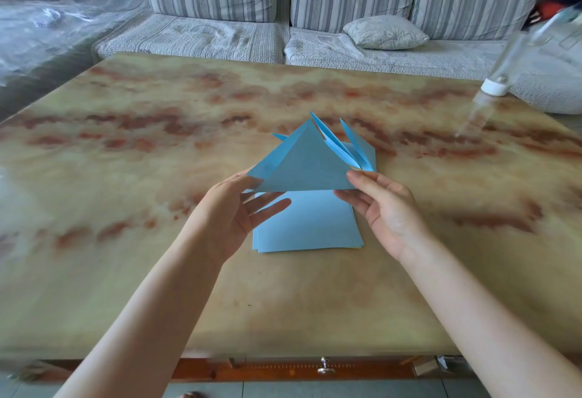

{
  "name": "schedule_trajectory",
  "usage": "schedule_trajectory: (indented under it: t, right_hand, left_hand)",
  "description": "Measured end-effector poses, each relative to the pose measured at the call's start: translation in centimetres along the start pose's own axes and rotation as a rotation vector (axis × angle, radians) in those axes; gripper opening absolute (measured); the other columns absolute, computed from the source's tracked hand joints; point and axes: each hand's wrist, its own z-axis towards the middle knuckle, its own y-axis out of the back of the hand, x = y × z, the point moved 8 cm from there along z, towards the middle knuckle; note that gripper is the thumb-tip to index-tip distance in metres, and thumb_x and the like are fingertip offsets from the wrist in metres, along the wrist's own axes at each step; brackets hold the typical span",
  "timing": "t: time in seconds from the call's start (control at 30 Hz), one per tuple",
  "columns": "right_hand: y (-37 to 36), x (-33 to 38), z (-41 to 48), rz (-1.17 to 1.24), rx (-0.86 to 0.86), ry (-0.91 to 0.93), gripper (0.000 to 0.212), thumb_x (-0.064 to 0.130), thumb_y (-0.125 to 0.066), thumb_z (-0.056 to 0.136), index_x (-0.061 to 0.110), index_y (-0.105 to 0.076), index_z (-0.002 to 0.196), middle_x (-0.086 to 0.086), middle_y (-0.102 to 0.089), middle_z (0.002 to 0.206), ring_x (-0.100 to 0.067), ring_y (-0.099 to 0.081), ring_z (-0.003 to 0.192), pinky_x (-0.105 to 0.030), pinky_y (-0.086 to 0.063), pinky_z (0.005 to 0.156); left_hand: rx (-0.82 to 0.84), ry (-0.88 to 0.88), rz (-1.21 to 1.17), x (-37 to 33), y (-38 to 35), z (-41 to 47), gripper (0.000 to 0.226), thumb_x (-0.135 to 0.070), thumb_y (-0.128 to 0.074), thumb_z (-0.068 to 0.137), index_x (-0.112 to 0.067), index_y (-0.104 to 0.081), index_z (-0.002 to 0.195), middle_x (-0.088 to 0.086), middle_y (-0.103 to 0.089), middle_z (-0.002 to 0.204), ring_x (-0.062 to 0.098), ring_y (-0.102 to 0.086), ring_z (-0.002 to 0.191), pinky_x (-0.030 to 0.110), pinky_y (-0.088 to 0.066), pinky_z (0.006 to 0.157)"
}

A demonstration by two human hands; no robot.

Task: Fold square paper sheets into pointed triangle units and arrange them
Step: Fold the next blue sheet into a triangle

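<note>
A blue paper triangle (302, 164), folded from a sheet, is held up just above the table, its long edge towards the person and its point aimed away at the sofa. A slimmer flap of the same paper shows along its left slope.

The left hand (233, 208) pinches the triangle's left corner, thumb on top, the other fingers stretched out loosely underneath. The right hand (387, 208) pinches the right corner the same way, thumb over the edge and fingertips under it. Both palms are turned inward, facing each other.

Directly beneath the triangle lies a stack of blue square sheets (308, 224), flat on the table and a little fanned at its near-left corner. Just past the triangle, near the stack's far-right corner, finished pointed units (349, 145) stand on edge with their tips up and spread apart. How many there are I cannot tell. Another small blue tip (279, 137) pokes out behind the triangle's left slope.

All of it sits near the middle of a marble-patterned table (157, 145), cream with rust-red streaks. Well off to the right stands a clear bottle with a white collar (494, 85), blurred. A drawer knob (326, 366) shows on the table's near front. Beyond the far edge is a grey striped sofa (220, 38) with a small patterned pillow (385, 32) on its seat.
</note>
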Motion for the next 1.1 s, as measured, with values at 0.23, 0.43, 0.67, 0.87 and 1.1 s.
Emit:
schedule_trajectory:
  t: [0.23,0.43,0.67,0.87,1.1]
  right_hand:
    - [0.2,0.7,0.1,-0.060,0.017,0.033,0.004,-0.001,-0.062,0.084,0.000,-0.066,0.082,-0.011,-0.072,0.091,-0.020,-0.069,0.081,-0.025,-0.057,0.070]
    - [-0.8,0.5,-0.2,-0.244,0.114,0.039,0.010,0.007,-0.070,0.076,0.001,-0.066,0.082,-0.014,-0.067,0.091,-0.018,-0.067,0.080,-0.025,-0.056,0.069]
    - [-1.3,0.5,-0.4,-0.356,0.132,0.068,0.004,0.005,-0.070,0.082,0.003,-0.067,0.081,-0.014,-0.068,0.089,-0.019,-0.066,0.080,-0.026,-0.056,0.070]
    - [-1.7,1.0,-0.8,-0.371,0.130,0.106,0.002,0.009,-0.070,0.083,0.007,-0.068,0.083,-0.014,-0.065,0.091,-0.022,-0.062,0.081,-0.027,-0.056,0.065]
    - [-2.5,1.1,-1.5,-0.204,0.094,0.052,0.064,0.030,-0.077,0.069,0.014,-0.050,0.124,-0.008,-0.067,0.095,-0.023,-0.069,0.078,-0.038,-0.059,0.067]
  left_hand:
    - [-0.052,-0.037,0.380,-1.5,1.0,0.5,0.030,-0.044,-0.061,0.085,-0.016,-0.064,0.094,0.004,-0.074,0.096,0.020,-0.071,0.091,0.041,-0.057,0.082]
    - [0.068,-0.111,0.599,-2.3,0.1,0.4,0.063,-0.066,-0.071,0.059,-0.029,-0.063,0.109,-0.007,-0.074,0.103,0.010,-0.070,0.093,0.032,-0.050,0.086]
    - [0.014,-0.230,0.698,-2.0,-0.2,0.4,0.044,-0.025,-0.080,0.073,-0.023,-0.066,0.115,-0.005,-0.075,0.095,0.012,-0.071,0.082,0.029,-0.052,0.073]
    - [-0.001,-0.272,0.658,-1.9,-0.1,0.2,0.026,-0.016,-0.074,0.080,-0.018,-0.070,0.105,-0.002,-0.076,0.089,0.012,-0.071,0.072,0.027,-0.051,0.066]
    - [-0.081,-0.353,0.615,-2.2,-0.4,-0.5,0.009,-0.019,-0.071,0.085,-0.022,-0.073,0.092,-0.003,-0.075,0.080,0.013,-0.068,0.063,0.026,-0.052,0.058]
